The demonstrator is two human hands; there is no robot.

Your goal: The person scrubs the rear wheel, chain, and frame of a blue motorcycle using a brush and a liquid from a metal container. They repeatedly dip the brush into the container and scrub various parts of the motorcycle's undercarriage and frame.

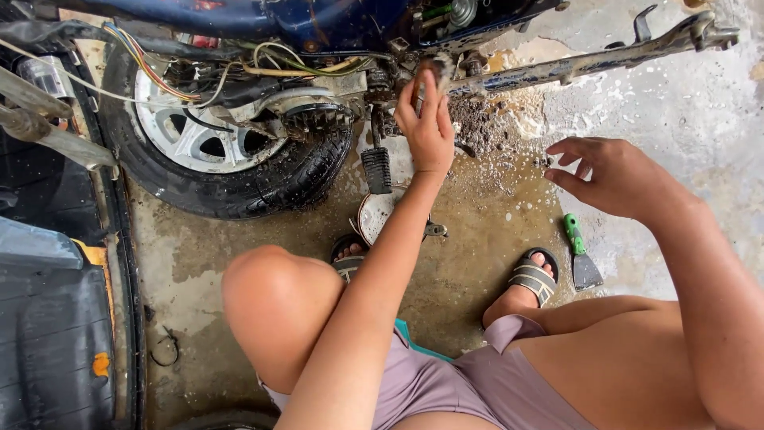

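Observation:
My left hand [427, 127] reaches up to the dirty underside of a blue motorbike [334, 24] and is closed around a small part near the frame bar [573, 64]; what it grips is hidden by the fingers. Out to the right, above the wet concrete, my right hand [609, 175] hovers with its fingers apart and holds nothing. The rear wheel [215, 151] with its black tyre and silver rim lies to the left of my left hand. A black foot peg [377, 169] hangs just below it.
A green-handled scraper [579, 253] lies on the floor by my right sandal [533, 275]. A round metal cover [376, 213] rests near my left foot. Loose wires [159, 72] run over the wheel. Dirt clumps [481, 123] litter the wet floor. Black panels [48, 318] fill the left.

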